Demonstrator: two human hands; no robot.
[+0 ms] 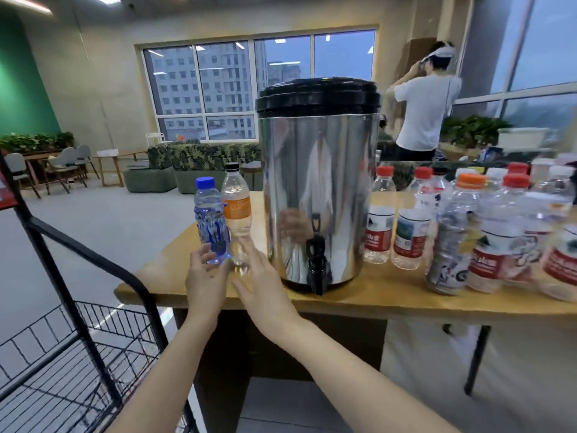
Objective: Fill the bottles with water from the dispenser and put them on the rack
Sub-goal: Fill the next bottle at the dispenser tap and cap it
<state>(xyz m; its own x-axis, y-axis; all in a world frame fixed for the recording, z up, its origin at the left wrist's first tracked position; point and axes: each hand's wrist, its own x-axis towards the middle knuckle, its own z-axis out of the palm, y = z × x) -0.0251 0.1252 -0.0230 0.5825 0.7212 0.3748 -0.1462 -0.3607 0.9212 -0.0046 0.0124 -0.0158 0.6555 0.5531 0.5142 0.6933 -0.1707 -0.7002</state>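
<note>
A steel water dispenser point(315, 195) with a black lid and a black tap point(317, 260) stands on the wooden table point(374, 295). Left of it stand two capped bottles: a blue-capped bottle point(210, 220) and an orange-labelled bottle point(237, 214) with a black cap. My left hand point(206, 276) is at the foot of the blue-capped bottle, fingers spread and touching it. My right hand point(262, 279) reaches with straight fingers toward the base of the orange-labelled bottle. A black wire rack point(78, 339) stands at the lower left.
Several clear bottles point(468, 232) with red and orange caps crowd the table to the right of the dispenser. A person in a white shirt point(424, 110) stands behind the table at the right. Chairs, sofas and plants fill the far room.
</note>
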